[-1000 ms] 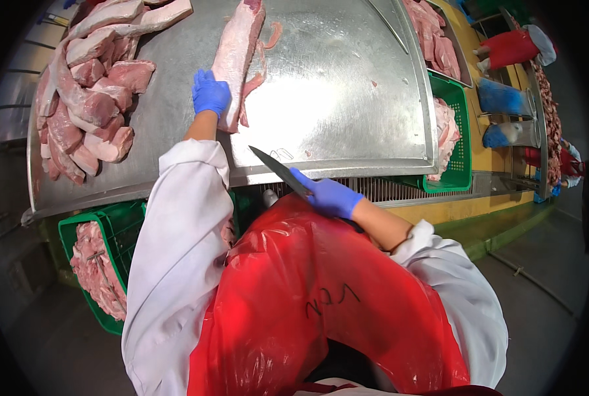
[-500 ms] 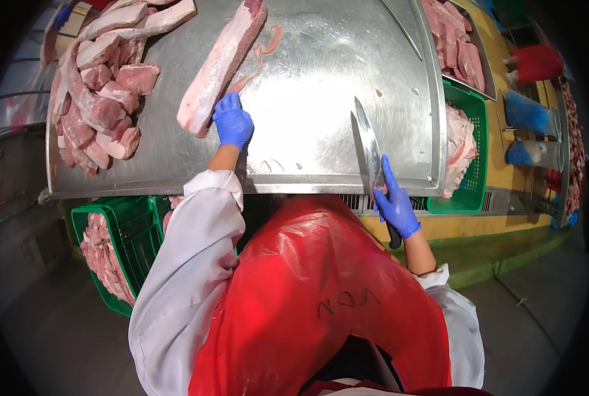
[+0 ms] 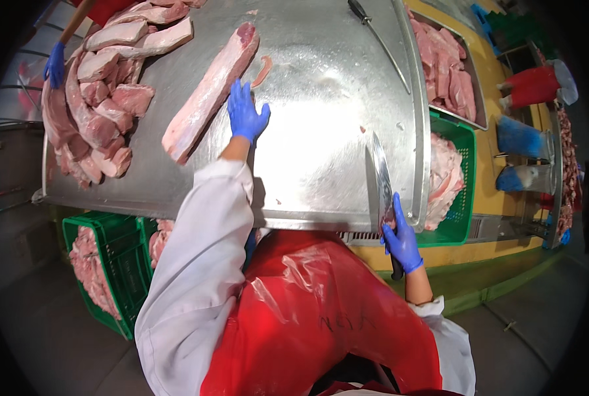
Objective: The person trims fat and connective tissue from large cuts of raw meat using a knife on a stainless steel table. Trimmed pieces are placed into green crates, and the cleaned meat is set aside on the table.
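A long pale pork loin (image 3: 205, 99) lies diagonally on the steel table (image 3: 314, 79). My left hand (image 3: 247, 115) in a blue glove is open, fingers apart, just right of the loin and below a thin strip of trimming (image 3: 263, 69). My right hand (image 3: 403, 241), also gloved blue, grips a long knife (image 3: 383, 173) near the table's front edge, blade pointing away from me. A heap of pork pieces (image 3: 103, 105) covers the left side of the table.
A sharpening steel (image 3: 380, 49) lies at the back right, beside a steel tray of meat (image 3: 443, 66). Green crates (image 3: 462, 208) hold meat at right and below left (image 3: 109, 264). A co-worker's gloved hand (image 3: 55, 66) reaches toward the heap; another person (image 3: 532, 89) is at far right.
My left hand has left the loin's lower end and moved up along its right side. The loin lies more slanted. The knife has swung from pointing left to pointing forward, at the right.
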The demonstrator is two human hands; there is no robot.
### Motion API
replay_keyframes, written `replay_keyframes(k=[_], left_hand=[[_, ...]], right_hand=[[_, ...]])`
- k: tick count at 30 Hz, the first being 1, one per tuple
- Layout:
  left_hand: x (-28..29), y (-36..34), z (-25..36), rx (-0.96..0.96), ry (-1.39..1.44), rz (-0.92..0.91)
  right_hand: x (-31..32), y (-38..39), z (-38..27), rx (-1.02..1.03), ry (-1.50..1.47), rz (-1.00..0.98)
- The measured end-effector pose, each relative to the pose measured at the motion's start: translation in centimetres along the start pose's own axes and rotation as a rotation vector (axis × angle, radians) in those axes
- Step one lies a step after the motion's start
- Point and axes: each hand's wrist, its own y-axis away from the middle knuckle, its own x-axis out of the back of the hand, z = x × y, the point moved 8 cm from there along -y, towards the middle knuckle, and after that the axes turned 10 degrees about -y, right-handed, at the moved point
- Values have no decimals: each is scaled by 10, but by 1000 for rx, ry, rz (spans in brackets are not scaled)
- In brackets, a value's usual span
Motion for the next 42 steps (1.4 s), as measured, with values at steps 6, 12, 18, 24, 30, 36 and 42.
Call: replay_keyframes(k=[6,12,18,24,30,36,42], left_hand=[[-90,-64,59,-231,520,-311],[33,144,44,-554,267,-897],[238,225,-129,-203,105,-610],[226,95,-133,-312,-59,-549],[25,-175,-41,-175,-194,-88],[-96,-243,-44,292,-28,-335],[-80,-144,54,-41,369,-360]], right_hand=[[34,22,18,-24,53,66],[46,43,58,-133,-39,62],[35,2,66,-68,-111,28],[16,-49,14,99,-70,24],[10,-39,-11,110,81,81],[16,38,4,-55,33,217],[11,99,52,-105,-241,501]])
